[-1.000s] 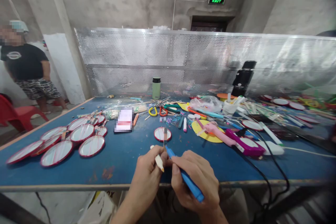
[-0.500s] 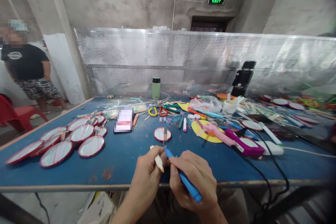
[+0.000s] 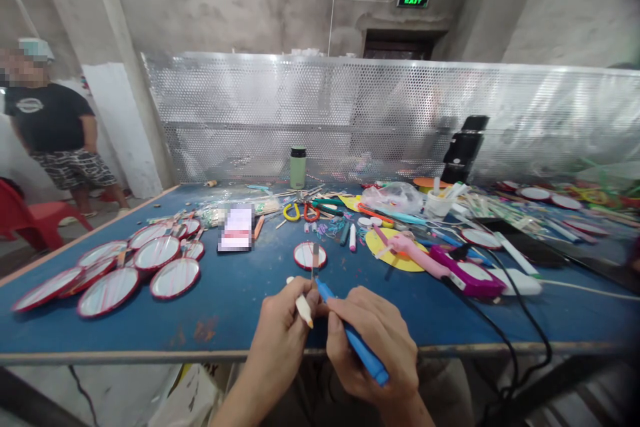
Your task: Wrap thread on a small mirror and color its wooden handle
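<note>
My left hand (image 3: 287, 323) is closed around a cream marker (image 3: 303, 312) with an orange tip pointing down toward me. A narrow flat stick (image 3: 315, 260), partly grey and partly brown, rises from the same fingertips; its lower end is hidden. My right hand (image 3: 373, 340) grips a blue marker (image 3: 363, 350) like a pen, its front end beside the stick; whether they touch I cannot tell. Just beyond, a small round red-rimmed disc (image 3: 303, 255) with a pale face lies on the blue table (image 3: 240, 320), partly behind the stick.
Several larger red-rimmed discs (image 3: 175, 278) overlap at the left, near a phone (image 3: 236, 230). A green bottle (image 3: 298, 168) stands at the back. A pink glue gun (image 3: 417, 253), a yellow disc (image 3: 385, 259), a purple device (image 3: 465, 271) and cables lie right. A person (image 3: 55, 120) stands far left.
My right hand and the blue marker have shifted slightly to the right, the marker's front end a little farther from the left fingertips. The left hand is nearly still.
</note>
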`<state>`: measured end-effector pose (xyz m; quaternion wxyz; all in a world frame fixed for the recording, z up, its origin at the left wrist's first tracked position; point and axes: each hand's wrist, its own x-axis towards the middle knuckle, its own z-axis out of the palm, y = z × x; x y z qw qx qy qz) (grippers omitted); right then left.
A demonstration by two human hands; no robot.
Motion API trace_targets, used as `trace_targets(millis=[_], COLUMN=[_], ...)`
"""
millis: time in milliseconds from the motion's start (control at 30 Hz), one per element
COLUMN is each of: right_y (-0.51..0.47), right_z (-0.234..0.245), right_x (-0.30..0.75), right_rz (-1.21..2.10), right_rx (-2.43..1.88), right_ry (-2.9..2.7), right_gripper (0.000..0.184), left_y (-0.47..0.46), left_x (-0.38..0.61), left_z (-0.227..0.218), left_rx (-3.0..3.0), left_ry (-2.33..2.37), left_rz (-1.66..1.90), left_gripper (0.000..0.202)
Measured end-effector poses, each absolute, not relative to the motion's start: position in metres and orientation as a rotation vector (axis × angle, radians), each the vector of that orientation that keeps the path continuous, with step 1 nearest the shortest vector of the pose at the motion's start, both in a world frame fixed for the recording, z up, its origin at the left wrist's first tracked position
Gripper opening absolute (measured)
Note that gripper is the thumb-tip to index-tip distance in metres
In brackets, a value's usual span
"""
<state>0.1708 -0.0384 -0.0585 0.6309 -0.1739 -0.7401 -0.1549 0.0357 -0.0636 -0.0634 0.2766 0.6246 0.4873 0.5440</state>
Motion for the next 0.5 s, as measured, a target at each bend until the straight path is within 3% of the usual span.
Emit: trace_targets(millis=[500], right_y=[-0.0365], right_z=[-0.0583], right_x=[0.1714], right_rz=[-0.372], right_rx=[-0.378], right_ry=[-1.694], right_gripper=[0.017], left_y=[-0.0637], left_x=[0.036], left_z=[-0.0623], left_rx=[1.66], left_ry=[1.302], left_rz=[1.437], left_gripper=[0.032])
